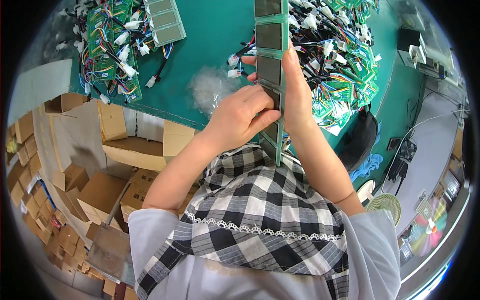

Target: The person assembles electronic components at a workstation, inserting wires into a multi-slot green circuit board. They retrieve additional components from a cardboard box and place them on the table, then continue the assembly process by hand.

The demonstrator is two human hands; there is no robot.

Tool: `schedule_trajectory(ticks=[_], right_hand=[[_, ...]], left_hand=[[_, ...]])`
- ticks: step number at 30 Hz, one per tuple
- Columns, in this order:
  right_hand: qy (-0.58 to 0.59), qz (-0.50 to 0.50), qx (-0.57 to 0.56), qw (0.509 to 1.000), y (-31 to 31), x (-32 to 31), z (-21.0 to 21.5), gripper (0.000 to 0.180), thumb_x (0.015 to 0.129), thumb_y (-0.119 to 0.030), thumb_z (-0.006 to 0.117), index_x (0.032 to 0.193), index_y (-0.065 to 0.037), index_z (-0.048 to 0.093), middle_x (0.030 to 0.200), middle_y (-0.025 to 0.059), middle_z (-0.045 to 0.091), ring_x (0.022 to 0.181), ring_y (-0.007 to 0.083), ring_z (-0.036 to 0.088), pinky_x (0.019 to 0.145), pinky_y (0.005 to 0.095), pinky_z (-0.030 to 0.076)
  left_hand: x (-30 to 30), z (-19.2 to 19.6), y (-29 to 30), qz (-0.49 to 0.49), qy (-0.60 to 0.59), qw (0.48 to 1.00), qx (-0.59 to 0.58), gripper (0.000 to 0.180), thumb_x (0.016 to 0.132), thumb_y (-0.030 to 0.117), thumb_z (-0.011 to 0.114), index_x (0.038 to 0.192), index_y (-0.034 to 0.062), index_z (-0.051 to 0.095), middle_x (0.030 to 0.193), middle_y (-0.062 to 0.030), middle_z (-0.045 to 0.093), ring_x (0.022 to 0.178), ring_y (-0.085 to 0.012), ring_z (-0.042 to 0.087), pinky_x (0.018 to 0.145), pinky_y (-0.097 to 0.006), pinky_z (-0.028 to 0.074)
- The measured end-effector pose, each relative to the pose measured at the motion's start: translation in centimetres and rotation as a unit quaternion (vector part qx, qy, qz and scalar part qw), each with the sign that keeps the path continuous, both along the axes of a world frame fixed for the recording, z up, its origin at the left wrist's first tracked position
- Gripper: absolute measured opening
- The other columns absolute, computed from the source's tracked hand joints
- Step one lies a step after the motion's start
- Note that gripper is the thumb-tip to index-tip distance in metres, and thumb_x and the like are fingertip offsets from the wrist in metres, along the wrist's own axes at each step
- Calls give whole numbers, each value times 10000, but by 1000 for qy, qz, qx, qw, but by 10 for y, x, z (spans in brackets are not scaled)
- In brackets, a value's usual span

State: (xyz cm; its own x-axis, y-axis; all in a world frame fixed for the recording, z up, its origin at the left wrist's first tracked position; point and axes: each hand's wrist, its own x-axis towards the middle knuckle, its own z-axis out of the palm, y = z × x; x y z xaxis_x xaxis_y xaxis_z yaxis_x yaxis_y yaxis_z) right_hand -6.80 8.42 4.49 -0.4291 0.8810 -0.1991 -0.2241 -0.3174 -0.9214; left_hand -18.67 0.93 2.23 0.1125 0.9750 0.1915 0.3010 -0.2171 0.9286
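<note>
**Two bare hands are meeting on a long green circuit-board strip with grey rectangular screens**

The long green circuit-board strip (270, 70) is standing between the hands, its long axis running almost straight from 12 o'clock to 6 o'clock, its lower end reaching the black-and-white checked cloth apron (265, 200).

The right hand (298, 95) is lying closer along it: its thumb is pointing to 12 o'clock against the right-hand edge, while its fingers are passing behind and showing at the opposite edge, so the strip is being clasped between them. From that palm, the strip is lying at 9 o'clock.

The left hand (244, 110) is coming in from the strip's 9 o'clock side. Its fingers are curling inward, with thumb and fingertips overlapping the screen face below the strip's visible middle; whether they are pinching anything thin, I cannot tell. From its knuckles, the strip is lying at 3 o'clock.

A crumpled heap of clear plastic film (212, 92) is resting at 10 o'clock from the left hand, on the teal tabletop (220, 30).
</note>
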Motion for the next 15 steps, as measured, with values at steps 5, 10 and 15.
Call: schedule_trajectory(ticks=[5, 10, 15], right_hand=[[-9, -41, 142, 989, -14, -10, 2, 632, 1024, -357, 427, 1551, -68, 229, 1440, 79, 430, 1123, 168, 521, 875, 293, 447], [-1, -70, 229, 971, -10, -7, -2, 657, 995, -308, 463, 1552, -55, 221, 1468, 84, 413, 1154, 171, 502, 890, 300, 429], [11, -93, 205, 974, -8, -7, 13, 655, 999, -315, 462, 1552, -60, 221, 1448, 87, 444, 1146, 177, 518, 878, 308, 448]], left_hand=[[16, 6, -1, 122, -148, 976, -104, 312, 967, 302, 610, 837, 30, 531, 746, -88, 528, 668, -229, 525, 630, -349, 446], [28, 12, -1, 146, -197, 967, -66, 305, 991, 292, 577, 857, 23, 522, 747, -78, 504, 658, -198, 491, 620, -318, 417], [23, 17, -2, 108, -187, 972, -91, 263, 997, 259, 570, 905, 17, 521, 814, -78, 516, 697, -184, 502, 644, -300, 421]])
